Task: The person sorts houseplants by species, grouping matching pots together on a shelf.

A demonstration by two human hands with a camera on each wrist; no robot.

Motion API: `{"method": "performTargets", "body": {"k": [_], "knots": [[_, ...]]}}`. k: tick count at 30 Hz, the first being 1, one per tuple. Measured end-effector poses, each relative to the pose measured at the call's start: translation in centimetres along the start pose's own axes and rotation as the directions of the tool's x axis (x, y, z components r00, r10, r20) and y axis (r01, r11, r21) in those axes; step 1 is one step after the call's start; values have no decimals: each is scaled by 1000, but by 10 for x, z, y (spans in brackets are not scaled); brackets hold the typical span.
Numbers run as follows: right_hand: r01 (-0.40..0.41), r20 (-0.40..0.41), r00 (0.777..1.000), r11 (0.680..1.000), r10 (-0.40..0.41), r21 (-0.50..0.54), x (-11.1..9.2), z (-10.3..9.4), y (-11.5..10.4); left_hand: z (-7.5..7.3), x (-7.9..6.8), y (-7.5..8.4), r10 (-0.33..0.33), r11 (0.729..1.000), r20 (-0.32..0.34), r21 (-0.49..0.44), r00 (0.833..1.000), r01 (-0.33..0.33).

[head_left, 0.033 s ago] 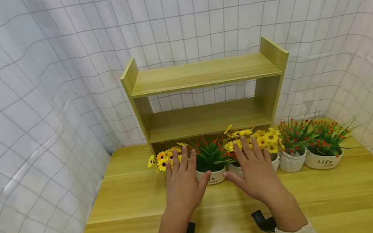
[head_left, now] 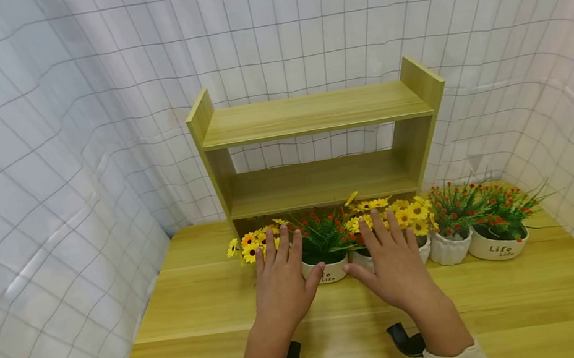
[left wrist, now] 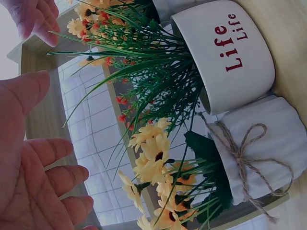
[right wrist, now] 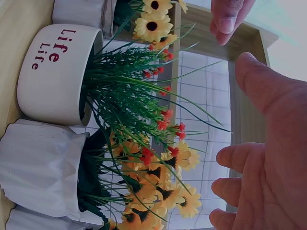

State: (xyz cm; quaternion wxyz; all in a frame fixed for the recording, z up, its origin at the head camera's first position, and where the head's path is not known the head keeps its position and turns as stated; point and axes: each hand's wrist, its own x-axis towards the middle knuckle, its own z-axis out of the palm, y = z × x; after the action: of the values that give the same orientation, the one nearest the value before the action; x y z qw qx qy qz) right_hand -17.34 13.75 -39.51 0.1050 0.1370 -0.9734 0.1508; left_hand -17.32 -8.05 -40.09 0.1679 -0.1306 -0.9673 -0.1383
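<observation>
My left hand hovers palm down with straight, spread fingers and holds nothing. Its fingertips overlap the yellow daisies at the row's left end. In the left wrist view, those flowers grow from a white pot tied with a twine bow. Beside it stands an oval white "Life" pot with green grass and small red flowers. Likewise flat and spread, my right hand holds nothing. It partly hides yellow daisies and their white pots; a crinkled white pot shows in the right wrist view.
Further right stand a ribbed white pot and another oval "Life" pot, both with red flowers. Behind the row is a two-tier wooden shelf. Black straps or mounts show by the wrists above the wooden table. Grid-patterned curtain surrounds it.
</observation>
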Motion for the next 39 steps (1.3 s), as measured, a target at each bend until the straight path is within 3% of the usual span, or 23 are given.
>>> {"method": "performTargets", "body": {"k": [13, 19, 27, 33, 36, 39], "knots": [[1, -19, 1000, 999, 0, 36, -5, 0, -2, -1, -2, 0, 2, 1000, 6, -10, 1000, -2], [6, -38, 999, 999, -4, 50, -5, 2, -1, -8, 1, -9, 56, 995, -15, -79, 998, -57], [39, -83, 996, 998, -34, 58, -7, 3, 3, -40, 11, -31, 122, 987, -75, -92, 990, -129], [67, -106, 993, 995, -58, 79, -12, 7, 14, -71, 27, -50, 177, 978, -151, -81, 973, -190], [82, -143, 988, 990, -65, 117, -15, 11, 19, -87, 35, -60, 148, 970, -162, -168, 976, -175], [99, -208, 976, 980, -62, 171, -19, 16, 24, -100, 45, -69, 82, 949, -135, -291, 987, -119]]}}
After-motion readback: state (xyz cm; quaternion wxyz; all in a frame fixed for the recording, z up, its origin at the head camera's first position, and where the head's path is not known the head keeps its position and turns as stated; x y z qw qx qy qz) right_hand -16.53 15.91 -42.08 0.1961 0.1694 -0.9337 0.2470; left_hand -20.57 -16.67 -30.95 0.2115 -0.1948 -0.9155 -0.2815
